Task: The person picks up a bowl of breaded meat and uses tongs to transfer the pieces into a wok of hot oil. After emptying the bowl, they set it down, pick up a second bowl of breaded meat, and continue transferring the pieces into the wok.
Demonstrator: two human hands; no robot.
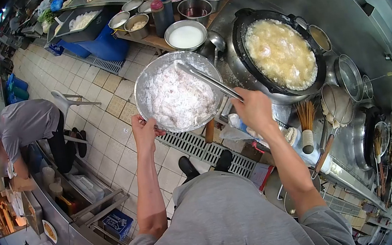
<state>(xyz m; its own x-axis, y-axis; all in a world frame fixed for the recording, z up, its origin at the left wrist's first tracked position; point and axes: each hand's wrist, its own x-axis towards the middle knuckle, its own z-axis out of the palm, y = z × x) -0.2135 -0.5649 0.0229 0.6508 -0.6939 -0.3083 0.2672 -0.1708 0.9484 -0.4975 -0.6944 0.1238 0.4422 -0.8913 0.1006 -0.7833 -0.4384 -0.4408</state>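
Note:
My left hand [145,131] grips the near left rim of a metal bowl [215,73], its fingers closed on the edge. White, flour-covered pieces [178,97] fill the bowl. Metal tongs [215,84] are held in my right hand [255,110], and their tips reach into the flour at the bowl's upper middle. Right of the bowl, a black-rimmed wok [242,57] holds bubbling oil with pale food [280,54] in it.
A bowl of white powder [186,35], squeeze bottles [159,18] and metal bowls stand beyond. Strainers [337,104] and a bamboo brush [307,118] lie on the right. A person [33,126] bends over the left counter. A floor drain [199,149] runs below.

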